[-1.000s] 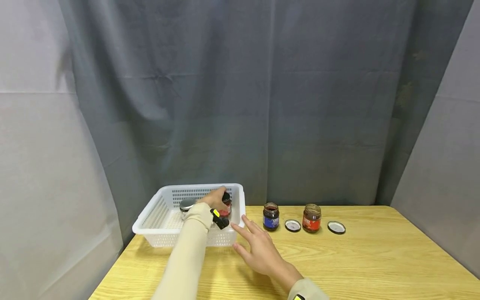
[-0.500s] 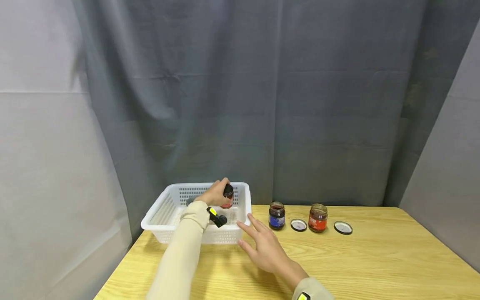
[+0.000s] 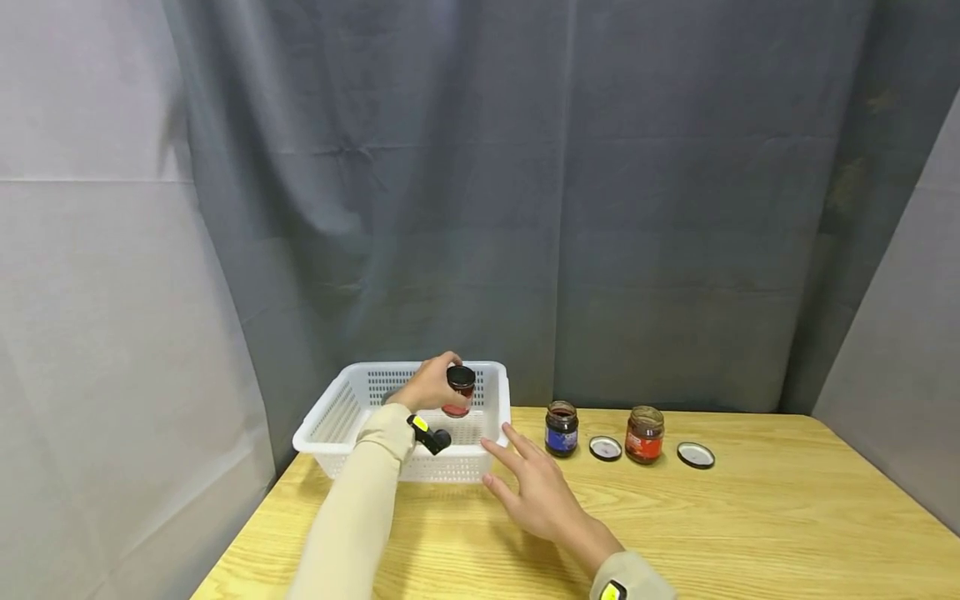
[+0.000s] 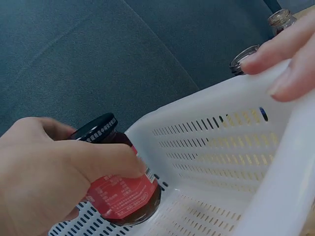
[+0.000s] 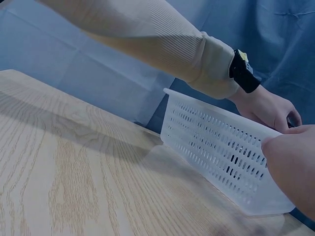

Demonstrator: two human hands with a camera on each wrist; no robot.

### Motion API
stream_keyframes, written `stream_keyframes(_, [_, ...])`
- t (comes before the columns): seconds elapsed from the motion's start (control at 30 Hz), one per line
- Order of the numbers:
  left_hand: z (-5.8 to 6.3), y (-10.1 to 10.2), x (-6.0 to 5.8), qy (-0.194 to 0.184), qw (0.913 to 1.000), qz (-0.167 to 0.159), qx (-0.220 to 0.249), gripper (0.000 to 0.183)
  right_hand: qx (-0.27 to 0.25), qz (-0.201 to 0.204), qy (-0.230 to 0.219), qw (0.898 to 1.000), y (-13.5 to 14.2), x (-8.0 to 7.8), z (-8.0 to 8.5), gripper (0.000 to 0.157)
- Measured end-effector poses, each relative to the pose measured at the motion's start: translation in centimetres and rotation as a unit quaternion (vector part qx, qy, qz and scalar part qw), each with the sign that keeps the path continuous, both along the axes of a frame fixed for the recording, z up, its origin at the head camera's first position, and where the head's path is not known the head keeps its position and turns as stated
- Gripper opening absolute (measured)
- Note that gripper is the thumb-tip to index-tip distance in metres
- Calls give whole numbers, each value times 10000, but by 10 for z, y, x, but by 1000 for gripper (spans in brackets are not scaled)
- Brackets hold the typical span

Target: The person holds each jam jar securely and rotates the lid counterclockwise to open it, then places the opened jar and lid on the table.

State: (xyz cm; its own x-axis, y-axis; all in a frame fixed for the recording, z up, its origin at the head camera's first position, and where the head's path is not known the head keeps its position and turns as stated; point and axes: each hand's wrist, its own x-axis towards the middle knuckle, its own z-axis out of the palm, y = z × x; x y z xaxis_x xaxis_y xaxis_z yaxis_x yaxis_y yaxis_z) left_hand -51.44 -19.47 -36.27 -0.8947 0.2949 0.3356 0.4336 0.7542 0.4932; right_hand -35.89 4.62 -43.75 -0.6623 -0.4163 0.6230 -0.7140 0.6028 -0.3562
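Note:
My left hand (image 3: 429,384) grips a jar (image 4: 123,196) with a black lid and a red label, its thumb across the front of the glass. In the left wrist view the jar leans a little, within the walls of the white perforated basket (image 4: 221,118). My right hand (image 3: 542,492) lies with fingers spread at the basket's near right corner, fingertips on the rim. Behind my left hand, another lidded jar (image 3: 389,395) inside the basket is mostly hidden.
Right of the basket stand an uncapped jar with a blue label (image 3: 562,428) and an uncapped jar with a red label (image 3: 644,435). A lid (image 3: 605,448) lies between them, and another lid (image 3: 696,455) lies farther right. A grey curtain (image 3: 675,208) hangs behind the table.
My left hand has lifted the red-label jar up from the basket's floor. My right hand has stayed at the basket's corner. The head view has swung slightly left.

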Motion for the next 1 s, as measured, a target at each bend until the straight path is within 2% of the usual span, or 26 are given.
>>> stream_keyframes(0.1, [-1, 0, 1, -48, 9997, 158, 185, 71, 22, 39, -25, 10000, 0, 1, 0, 48])
stream_keyframes(0.2, [0, -2, 3, -123, 9985, 147, 515, 62, 49, 75, -72, 9999, 0, 1, 1, 49])
stream_keyframes(0.3, [2, -4, 6, -237, 9952, -66, 951, 52, 97, 47, -112, 9999, 0, -1, 1, 49])
stream_keyframes(0.43, [3, -7, 11, -347, 9882, -341, 1451, 47, 124, 58, -161, 9998, -1, -3, 2, 49])
stream_keyframes(0.67, [1, -6, 26, -639, 9772, -779, 1870, 47, 111, 56, -116, 9999, -2, -3, -1, 48])
stream_keyframes(0.87, [1, -5, 29, -705, 9659, -1127, 2223, 49, 85, 44, -331, 9994, -4, -5, 1, 48])
stream_keyframes(1.0, [2, -6, 34, -707, 9604, -1184, 2421, 52, 66, 78, -397, 9992, -5, -5, 2, 48])
